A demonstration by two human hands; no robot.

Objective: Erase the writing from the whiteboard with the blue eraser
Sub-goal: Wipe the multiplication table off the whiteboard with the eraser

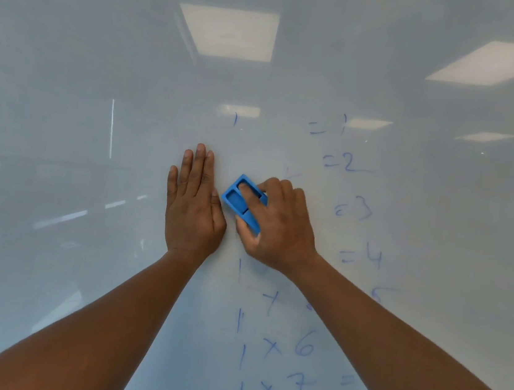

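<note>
The whiteboard (pixel 101 78) fills the view. My right hand (pixel 281 227) grips the blue eraser (pixel 238 199) and holds it against the board near the centre, a fingertip inside its upper recess. My left hand (pixel 194 203) lies flat on the board just left of the eraser, fingers straight and pointing up. Blue writing (pixel 305 346), a column of sums, runs down the board right of and below my hands. Parts of the upper rows look wiped, leaving "=2", "=3" and "=4" on the right.
Ceiling lights (pixel 230 32) reflect in the glossy board above my hands. A thin white vertical streak (pixel 111 128) shows on the left half.
</note>
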